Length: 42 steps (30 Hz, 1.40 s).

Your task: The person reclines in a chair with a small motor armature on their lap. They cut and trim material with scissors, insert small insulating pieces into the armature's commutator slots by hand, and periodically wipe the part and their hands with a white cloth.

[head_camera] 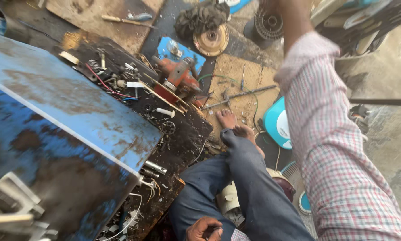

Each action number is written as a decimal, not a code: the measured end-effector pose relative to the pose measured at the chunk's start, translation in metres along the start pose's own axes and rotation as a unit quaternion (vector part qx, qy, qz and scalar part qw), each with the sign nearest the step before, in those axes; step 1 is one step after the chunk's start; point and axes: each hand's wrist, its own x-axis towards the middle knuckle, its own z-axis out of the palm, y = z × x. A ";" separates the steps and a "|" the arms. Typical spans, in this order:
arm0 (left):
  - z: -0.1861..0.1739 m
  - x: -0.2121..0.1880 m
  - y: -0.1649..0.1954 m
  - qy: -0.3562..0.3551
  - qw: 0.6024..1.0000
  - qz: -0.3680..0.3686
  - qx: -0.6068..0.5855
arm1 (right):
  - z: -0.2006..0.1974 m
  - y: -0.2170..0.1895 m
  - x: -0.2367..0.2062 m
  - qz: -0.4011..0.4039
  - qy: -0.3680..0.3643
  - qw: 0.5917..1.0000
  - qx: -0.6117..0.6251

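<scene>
My left hand (pixel 204 228) rests at the bottom edge on my blue trouser leg (pixel 249 187), fingers curled inward; nothing clear shows inside them. My right arm, in a red and white checked sleeve (pixel 325 134), stretches up to the top of the view. Its bare forearm (pixel 292 22) passes beside a black ribbed spool (pixel 265 24), and the hand itself is cut off by the top edge. My bare feet (pixel 236 125) lie crossed on a worn board.
A big rusty blue metal panel (pixel 62 116) fills the left. Beyond it a dark board (pixel 182 134) carries screws, wires and a red-orange motor part (pixel 178 78). A brass disc (pixel 210 40), a long rod (pixel 240 94) and a turquoise plastic cover (pixel 276 122) lie near my feet.
</scene>
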 end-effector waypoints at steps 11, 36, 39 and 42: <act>-0.005 -0.039 0.010 -0.020 0.974 0.044 -0.222 | 0.212 -0.043 -0.294 -0.152 -0.225 0.684 0.677; 0.007 -0.110 0.019 0.015 0.930 0.201 -0.308 | 0.227 -0.125 -0.549 -0.259 -0.147 0.700 0.649; 0.007 -0.111 0.023 0.014 0.931 0.200 -0.305 | 0.226 -0.123 -0.548 -0.254 -0.162 0.679 0.670; 0.007 -0.111 0.024 0.030 0.938 0.180 -0.294 | 0.224 -0.123 -0.547 -0.298 -0.097 0.694 0.648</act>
